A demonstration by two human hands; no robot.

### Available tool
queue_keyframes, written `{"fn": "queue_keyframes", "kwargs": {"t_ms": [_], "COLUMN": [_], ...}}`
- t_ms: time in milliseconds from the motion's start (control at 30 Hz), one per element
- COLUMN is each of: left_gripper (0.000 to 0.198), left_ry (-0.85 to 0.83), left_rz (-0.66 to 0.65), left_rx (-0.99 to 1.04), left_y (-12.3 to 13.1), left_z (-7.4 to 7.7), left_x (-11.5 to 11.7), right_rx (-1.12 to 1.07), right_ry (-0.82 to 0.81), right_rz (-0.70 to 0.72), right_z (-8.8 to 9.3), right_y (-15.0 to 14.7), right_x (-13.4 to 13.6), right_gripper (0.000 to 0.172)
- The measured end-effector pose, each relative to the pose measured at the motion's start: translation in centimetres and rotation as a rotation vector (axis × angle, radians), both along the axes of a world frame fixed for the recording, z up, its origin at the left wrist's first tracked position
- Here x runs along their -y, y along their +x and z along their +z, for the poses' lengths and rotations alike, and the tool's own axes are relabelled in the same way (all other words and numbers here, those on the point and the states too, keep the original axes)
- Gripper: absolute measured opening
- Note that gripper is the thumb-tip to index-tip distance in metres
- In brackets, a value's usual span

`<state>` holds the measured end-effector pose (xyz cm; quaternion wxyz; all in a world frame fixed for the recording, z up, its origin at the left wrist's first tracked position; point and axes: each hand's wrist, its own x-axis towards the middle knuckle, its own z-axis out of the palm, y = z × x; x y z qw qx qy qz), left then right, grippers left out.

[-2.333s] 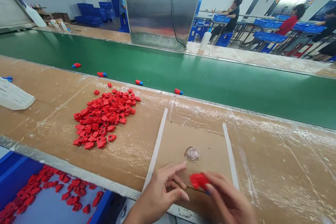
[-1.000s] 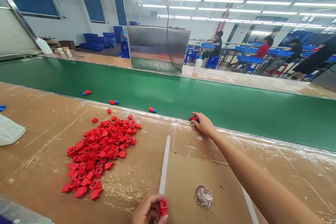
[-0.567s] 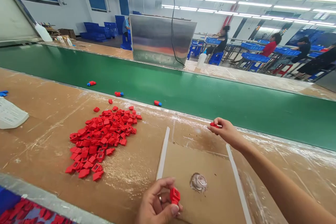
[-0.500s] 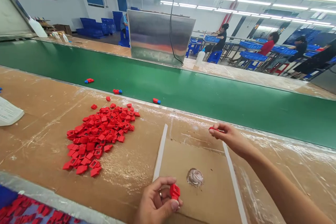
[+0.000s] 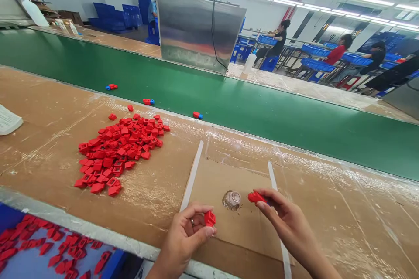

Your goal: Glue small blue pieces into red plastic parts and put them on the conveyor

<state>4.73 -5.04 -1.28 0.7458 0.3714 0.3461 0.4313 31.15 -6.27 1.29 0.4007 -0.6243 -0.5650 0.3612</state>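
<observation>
My left hand (image 5: 191, 235) pinches a small red block (image 5: 210, 218) with a square hollow, over the near edge of a taped cardboard sheet (image 5: 252, 231). To its right, my right hand (image 5: 284, 213) is closed on a longer red piece (image 5: 257, 197) with a bit of blue showing beneath the fingers. Between the hands, a round dab of pale paste (image 5: 232, 199) lies on the cardboard. A heap of red blocks (image 5: 121, 148) sits to the left on the brown bench.
A green belt (image 5: 255, 100) crosses behind the bench, carrying three red-and-blue pieces (image 5: 197, 115). At bottom left, a blue bin (image 5: 36, 261) holds more red parts. White paper (image 5: 8, 120) lies far left. People sit at tables in the back right.
My right hand has come down and inward from the belt side with its red piece, nearer the paste. The camera view has shifted slightly; my left hand still holds its block.
</observation>
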Motion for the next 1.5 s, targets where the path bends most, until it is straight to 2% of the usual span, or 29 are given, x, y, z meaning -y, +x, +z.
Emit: {"fn": "queue_keyframes", "kwargs": {"t_ms": [167, 333, 633, 767, 867, 1000, 1067, 1267, 1500], "left_gripper": [0.029, 0.030, 0.031, 0.032, 0.032, 0.033, 0.033, 0.035, 0.034], "left_ry": [0.015, -0.002, -0.028, -0.050, -0.060, -0.069, -0.076, -0.065, -0.051], "left_rz": [-0.007, -0.010, -0.020, -0.011, -0.018, -0.032, -0.029, -0.083, -0.083], "left_rx": [-0.020, 0.001, 0.006, 0.023, 0.036, 0.055, 0.058, 0.052, 0.059], "left_y": [0.0, 0.1, 0.2, 0.1, 0.0, -0.2, -0.2, -0.3, -0.4], "left_z": [0.1, 0.0, -0.1, 0.0, 0.2, 0.4, 0.4, 0.6, 0.8], "left_x": [0.0, 0.0, 0.0, 0.0, 0.0, 0.1, 0.1, 0.1, 0.1], "right_rx": [0.223, 0.429, 0.528, 0.547, 0.521, 0.373, 0.265, -0.008, -0.052], "right_ry": [0.177, 0.254, 0.288, 0.298, 0.303, 0.269, 0.219, 0.104, 0.056], "right_rz": [0.043, 0.072, 0.111, 0.127, 0.106, 0.070, 0.047, 0.009, -0.015], "right_z": [0.0, 0.8, 0.6, 1.4, 2.5, 3.4, 3.0, 0.5, -0.4], "right_y": [-1.2, -2.0, -2.7, -2.6, -2.8, -4.4, -5.7, -9.1, -9.7], "right_x": [0.1, 0.3, 0.3, 0.1, 0.1, 1.1, 1.9, 3.1, 3.3], "right_gripper": [0.019, 0.018, 0.018, 0.017, 0.016, 0.014, 0.016, 0.024, 0.028]}}
